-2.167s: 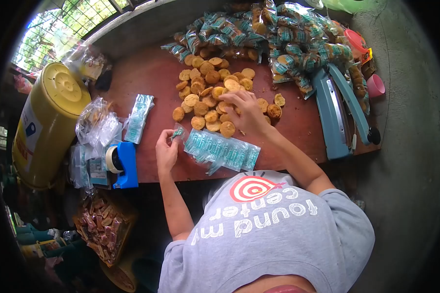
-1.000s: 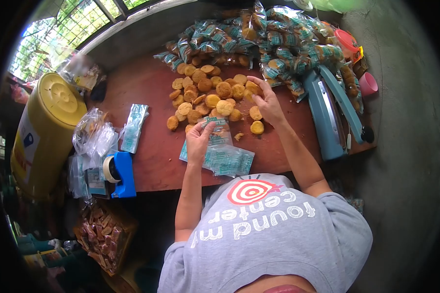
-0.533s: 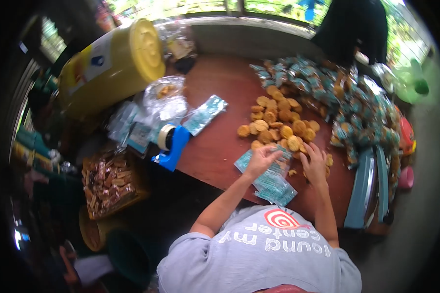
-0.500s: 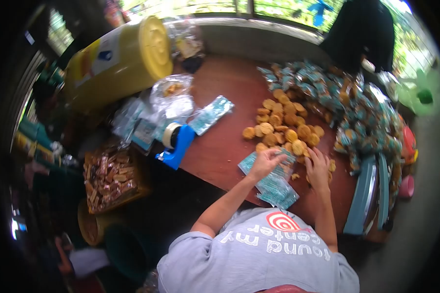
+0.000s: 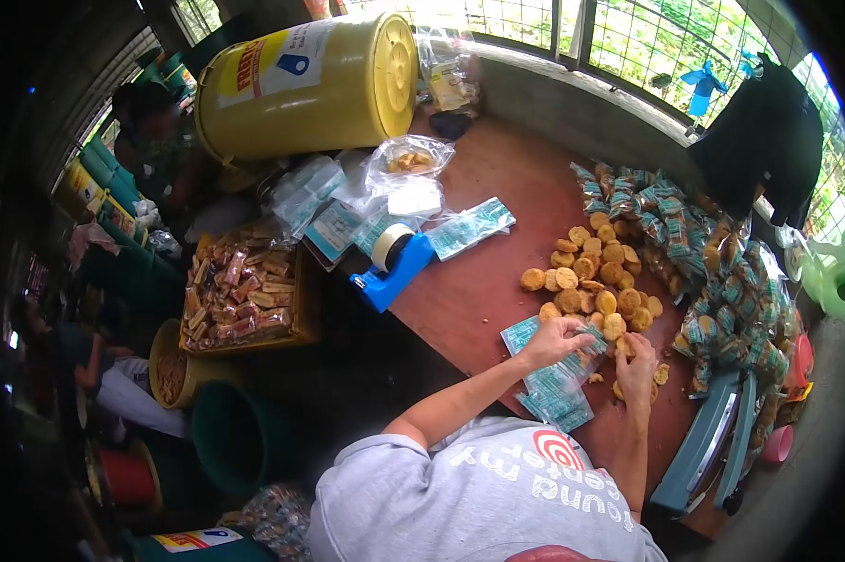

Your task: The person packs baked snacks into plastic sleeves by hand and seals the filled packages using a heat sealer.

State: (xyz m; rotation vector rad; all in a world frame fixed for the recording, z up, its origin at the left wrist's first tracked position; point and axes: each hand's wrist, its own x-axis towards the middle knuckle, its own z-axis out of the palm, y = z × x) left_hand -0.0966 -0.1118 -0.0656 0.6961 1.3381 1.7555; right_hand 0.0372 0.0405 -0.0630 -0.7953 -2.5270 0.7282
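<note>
Printed bag (image 5: 590, 338) at the near edge of heaped round biscuits (image 5: 586, 269) | Left hand (image 5: 554, 343): grip pinched closed on the bag | Right hand (image 5: 636, 368): grip part-curled beside the biscuits, hold cannot be told | Flat bags (image 5: 555, 398) on red worktop (image 5: 460, 323) | Blue sealer (image 5: 699, 445) rightward, tape dispenser (image 5: 402, 273) leftward

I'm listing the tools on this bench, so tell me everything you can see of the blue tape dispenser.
The blue tape dispenser has a bright, smooth body that looks like plastic and carries a wide roll of cream-coloured tape. It lies slantwise in the picture, at the near edge of the reddish-brown table, on the person's left. Teal-printed plastic packets lie just beyond it; whether they touch it cannot be told. Neither hand is on it.
</note>
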